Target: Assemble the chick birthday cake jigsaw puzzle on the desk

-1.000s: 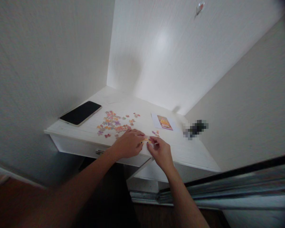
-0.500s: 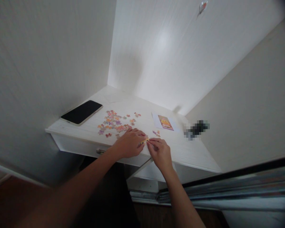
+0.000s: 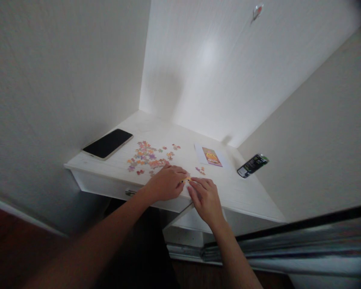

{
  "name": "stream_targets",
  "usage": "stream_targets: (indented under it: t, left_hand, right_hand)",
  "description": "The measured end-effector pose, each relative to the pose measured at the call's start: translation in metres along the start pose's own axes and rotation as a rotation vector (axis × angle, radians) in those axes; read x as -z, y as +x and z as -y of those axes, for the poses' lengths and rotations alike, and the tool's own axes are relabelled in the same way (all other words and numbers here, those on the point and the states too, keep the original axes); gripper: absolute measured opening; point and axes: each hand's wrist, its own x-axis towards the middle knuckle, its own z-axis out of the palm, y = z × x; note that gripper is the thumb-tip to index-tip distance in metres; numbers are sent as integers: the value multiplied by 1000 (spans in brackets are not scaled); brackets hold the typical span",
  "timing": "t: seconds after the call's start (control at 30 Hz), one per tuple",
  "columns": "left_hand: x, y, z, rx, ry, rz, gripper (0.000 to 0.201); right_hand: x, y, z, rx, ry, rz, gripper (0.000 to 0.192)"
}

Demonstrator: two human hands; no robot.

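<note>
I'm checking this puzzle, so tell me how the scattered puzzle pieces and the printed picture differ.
The puzzle pieces are small and knobbly; the picture is larger and rectangular. The puzzle pieces lie scattered; the picture is one flat sheet. Both show orange and purple.

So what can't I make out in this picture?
In the head view:
Yellow pieces: outer parts, covered by fingers of the left hand and right hand.
Scattered pieces: their separate shapes, too small and overlapping.
Dark cylinder: its lettering, too small and blurred.
Left arm and right arm: upper parts, cut off by the bottom edge.
</note>
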Motion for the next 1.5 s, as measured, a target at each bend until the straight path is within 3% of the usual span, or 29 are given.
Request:
stream_targets:
  t: [0.3, 0.7, 0.87, 0.97, 1.07, 1.17, 1.3, 1.43, 1.5]
  left_hand:
    - [10, -5, -8, 15, 116, 38, 29]
    - [11, -9, -15, -10, 204, 18, 24]
    - [10, -8, -14, -14, 200, 19, 26]
    - [9, -8, -14, -9, 167, 0, 29]
    - [8, -7, -11, 15, 49, -72, 22]
    - [10, -7, -6, 52, -77, -164, 13]
    - [17, -9, 2, 94, -163, -271, 14]
    - [20, -12, 7, 238, -315, -543, 19]
    - [21, -13, 9, 302, -328, -617, 21]
  right_hand:
    - [-11, -7, -7, 115, -28, 24, 27]
    - [-12, 4, -10, 99, 103, -2, 29]
    - [-11, 53, -15, -28, 173, -143, 25]
    - [-21, 106, -10, 44, 136, -21, 26]
    - [-37, 153, -3, 135, 107, 160, 33]
    - [-51, 180, -1, 181, 130, 311, 34]
    - [-57, 190, -7, 194, 165, 364, 29]
    - [-57, 191, -14, 161, 239, 413, 30]
    - [-55, 191, -17, 135, 286, 439, 26]
